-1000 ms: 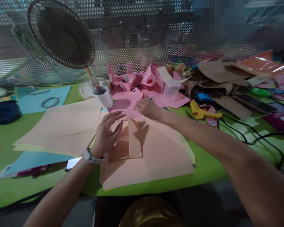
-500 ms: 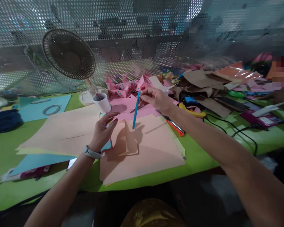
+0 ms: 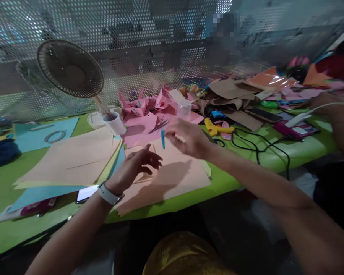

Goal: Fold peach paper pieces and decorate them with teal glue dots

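Note:
My right hand hovers above the peach paper sheets, its fingers pinched on a thin blue strip that hangs downward. Whether the strip is paper or a stick I cannot tell. To its left, my left hand holds nothing, with fingers apart and slightly curled. Under that hand a small folded peach piece lies mostly hidden on the sheets. Scissors rest on pink paper just behind my hands.
A stack of peach paper lies at the left. Behind stand a white cup and a fan. Pink paper shapes, a yellow glue gun and black cables spread rightward. Another person's arm reaches in at far right.
The view has shifted slightly right. My left hand has moved inward over the folded piece. My right hand has come lower and nearer, and the strip now shows shorter.

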